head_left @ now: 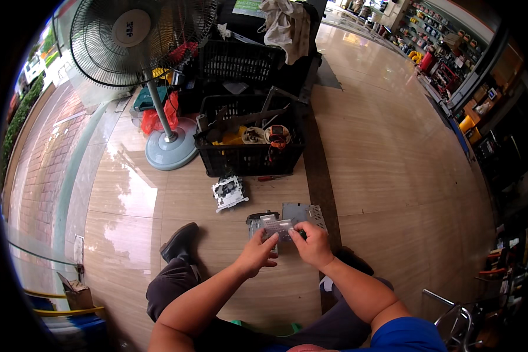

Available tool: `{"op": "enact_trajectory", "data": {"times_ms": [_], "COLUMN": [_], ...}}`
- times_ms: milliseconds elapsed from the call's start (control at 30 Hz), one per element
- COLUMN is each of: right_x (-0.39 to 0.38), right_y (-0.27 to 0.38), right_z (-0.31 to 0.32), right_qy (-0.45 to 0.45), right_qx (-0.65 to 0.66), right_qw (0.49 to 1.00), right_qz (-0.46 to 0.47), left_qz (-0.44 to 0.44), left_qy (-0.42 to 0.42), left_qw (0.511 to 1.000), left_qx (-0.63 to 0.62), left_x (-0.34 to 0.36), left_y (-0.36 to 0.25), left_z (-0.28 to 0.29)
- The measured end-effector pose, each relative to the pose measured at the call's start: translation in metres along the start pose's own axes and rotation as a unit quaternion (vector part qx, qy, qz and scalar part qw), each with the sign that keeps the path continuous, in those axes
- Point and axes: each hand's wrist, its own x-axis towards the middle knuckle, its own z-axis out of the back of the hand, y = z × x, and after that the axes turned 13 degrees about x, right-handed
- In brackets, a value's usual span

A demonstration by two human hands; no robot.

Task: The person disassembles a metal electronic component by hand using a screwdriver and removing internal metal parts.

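My left hand and my right hand grip a small perforated silvery metal plate between thumbs and fingers, low over the floor. Beneath it lies a darker metal housing, partly hidden by the plate and my hands. A flat grey metal panel with a slotted end rests just behind my right hand. Farther forward, a white mechanical chassis sits on the floor, and a screwdriver with a red handle lies near the crate.
A black crate holds tools and parts. A standing fan is at front left. Piled gear rises behind the crate. My boot is at left. Shelves of goods line the right, and a chrome tubular frame stands lower right.
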Motion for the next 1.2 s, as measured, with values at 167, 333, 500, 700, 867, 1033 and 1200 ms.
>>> {"op": "enact_trajectory", "data": {"times_ms": [167, 333, 500, 700, 867, 1033, 1200], "right_x": [-0.002, -0.006, -0.008, -0.008, -0.009, -0.009, -0.008], "right_y": [0.010, 0.008, 0.008, 0.005, 0.003, 0.005, 0.002], "right_z": [-0.002, -0.004, -0.005, -0.004, -0.005, -0.005, -0.002], "right_qy": [0.040, 0.101, 0.115, 0.128, 0.141, 0.147, 0.174], "right_qx": [0.001, -0.013, -0.021, -0.027, -0.026, -0.028, -0.038], "right_qw": [0.998, 0.988, 0.985, 0.981, 0.980, 0.980, 0.978], "right_qz": [0.040, 0.116, 0.129, 0.142, 0.136, 0.132, 0.107], "left_qz": [0.009, -0.041, -0.072, -0.080, -0.089, -0.106, -0.117], "left_qy": [0.028, 0.064, 0.076, 0.038, 0.028, 0.045, -0.003], "left_qw": [0.992, 0.980, 0.969, 0.971, 0.971, 0.967, 0.971], "left_qx": [-0.122, -0.185, -0.222, -0.222, -0.222, -0.227, -0.210], "left_x": [0.002, 0.001, -0.001, -0.001, -0.002, -0.003, -0.011], "left_y": [0.003, 0.002, -0.004, -0.001, -0.005, -0.006, -0.014], "left_z": [0.007, 0.013, 0.013, 0.012, 0.012, 0.014, 0.008]}}
